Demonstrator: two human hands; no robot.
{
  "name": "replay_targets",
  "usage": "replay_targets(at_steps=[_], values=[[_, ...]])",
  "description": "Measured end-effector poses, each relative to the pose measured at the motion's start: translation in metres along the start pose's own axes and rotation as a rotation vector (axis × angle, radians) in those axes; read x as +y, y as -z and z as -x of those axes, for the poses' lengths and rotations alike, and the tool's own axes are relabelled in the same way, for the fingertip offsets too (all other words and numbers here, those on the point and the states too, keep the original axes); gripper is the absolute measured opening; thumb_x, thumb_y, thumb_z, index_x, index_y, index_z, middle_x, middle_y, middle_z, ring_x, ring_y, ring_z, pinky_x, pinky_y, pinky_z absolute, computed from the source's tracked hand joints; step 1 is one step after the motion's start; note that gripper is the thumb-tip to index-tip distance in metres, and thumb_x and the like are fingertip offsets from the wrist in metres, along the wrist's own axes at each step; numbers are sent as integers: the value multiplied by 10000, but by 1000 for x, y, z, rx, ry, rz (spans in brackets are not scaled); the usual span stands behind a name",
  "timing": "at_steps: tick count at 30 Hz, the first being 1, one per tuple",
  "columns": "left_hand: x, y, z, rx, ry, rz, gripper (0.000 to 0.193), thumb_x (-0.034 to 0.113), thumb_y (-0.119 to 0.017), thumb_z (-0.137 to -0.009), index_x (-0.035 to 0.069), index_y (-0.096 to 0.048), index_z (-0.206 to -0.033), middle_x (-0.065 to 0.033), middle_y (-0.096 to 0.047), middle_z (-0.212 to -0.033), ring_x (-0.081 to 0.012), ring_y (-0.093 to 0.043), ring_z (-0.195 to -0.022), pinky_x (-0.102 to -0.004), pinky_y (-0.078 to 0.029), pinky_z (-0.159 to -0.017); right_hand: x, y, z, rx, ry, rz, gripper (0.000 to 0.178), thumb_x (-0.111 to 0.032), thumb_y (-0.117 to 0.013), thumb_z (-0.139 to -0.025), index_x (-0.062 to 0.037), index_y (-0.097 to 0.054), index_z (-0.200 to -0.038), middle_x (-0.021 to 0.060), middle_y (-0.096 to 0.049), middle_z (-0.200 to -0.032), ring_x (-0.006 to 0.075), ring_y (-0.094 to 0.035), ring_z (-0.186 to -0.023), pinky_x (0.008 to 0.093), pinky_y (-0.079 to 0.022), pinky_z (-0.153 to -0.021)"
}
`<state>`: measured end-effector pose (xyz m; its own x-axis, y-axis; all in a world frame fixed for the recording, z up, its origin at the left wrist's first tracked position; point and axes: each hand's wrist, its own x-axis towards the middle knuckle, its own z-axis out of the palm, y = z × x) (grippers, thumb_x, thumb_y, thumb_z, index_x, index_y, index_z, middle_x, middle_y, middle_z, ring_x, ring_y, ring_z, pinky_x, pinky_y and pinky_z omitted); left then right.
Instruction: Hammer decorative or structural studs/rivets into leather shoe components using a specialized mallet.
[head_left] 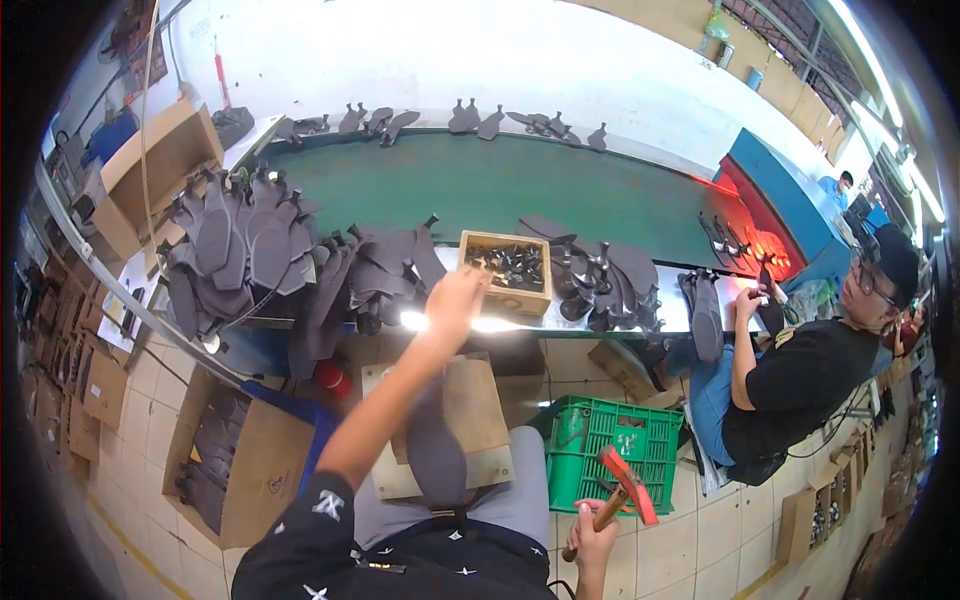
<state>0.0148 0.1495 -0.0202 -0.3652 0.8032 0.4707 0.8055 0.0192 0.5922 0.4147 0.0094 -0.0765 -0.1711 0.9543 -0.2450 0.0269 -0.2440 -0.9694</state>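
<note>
My left hand (458, 300) reaches forward to the near left edge of a small wooden box (548, 272). Its fingers look pinched together, and whatever they hold is too small to make out. Inside the box lies a heap of small dark pieces (520, 265), some with a metallic shine. At the lower right, my right hand (594, 540) grips the wooden handle of a hammer (628, 487) with a red head. Across my lap, a dark grey shoe sole (437, 465) lies on a wooden board (480, 400), partly covered by my left forearm.
Piles of grey heeled soles (230, 240) flank the box on the bench. Behind runs a green conveyor belt (480, 185) toward a blue, red-lit machine (785, 190). A green crate (570, 450) and a cardboard box (270, 460) stand beside me. A co-worker (810, 390) sits at right.
</note>
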Motion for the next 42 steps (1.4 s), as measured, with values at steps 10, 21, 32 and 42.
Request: replay_targets(at_steps=[10,21,32,42], values=[[-43,-91,-86,-218,-50,-273,75,-31,-605,-792,-68,-668,-808,-296,-666,-824,-435,-681,-818,-485,-559,-728,24,-16,-11,30,8,-149,171,-139,-618,-956,31,-592,-954,-33,-403,-510,61,-362,-360,247,-304,-347],[-57,-68,-89,-195,5,-138,250,32,-647,-772,-12,-706,-1010,-271,-680,-844,-413,-679,-837,-472,-540,-762,-7,-45,-54,-42,102,-184,163,-136,-617,-959,25,-624,-982,-28,-439,-523,58,-379,-372,236,-304,-359],[144,113,66,-182,288,1099,522,-25,-748,-817,-51,-539,-1294,19,-620,-805,-31,-579,-741,-184,-469,-684,-133,-98,-64,-337,502,-206,229,-130,-630,-957,41,-608,-1108,204,-700,-967,51,-453,-429,206,-375,-377],[142,138,147,96,64,961,632,-80,-750,-798,-30,-454,-1354,-76,-687,-879,-116,-656,-824,-269,-521,-774,-161,-149,-34,-595,503,-294,312,-112,-800,-808,22,-675,-1061,174,-684,-1117,46,-537,-572,178,-407,-465]])
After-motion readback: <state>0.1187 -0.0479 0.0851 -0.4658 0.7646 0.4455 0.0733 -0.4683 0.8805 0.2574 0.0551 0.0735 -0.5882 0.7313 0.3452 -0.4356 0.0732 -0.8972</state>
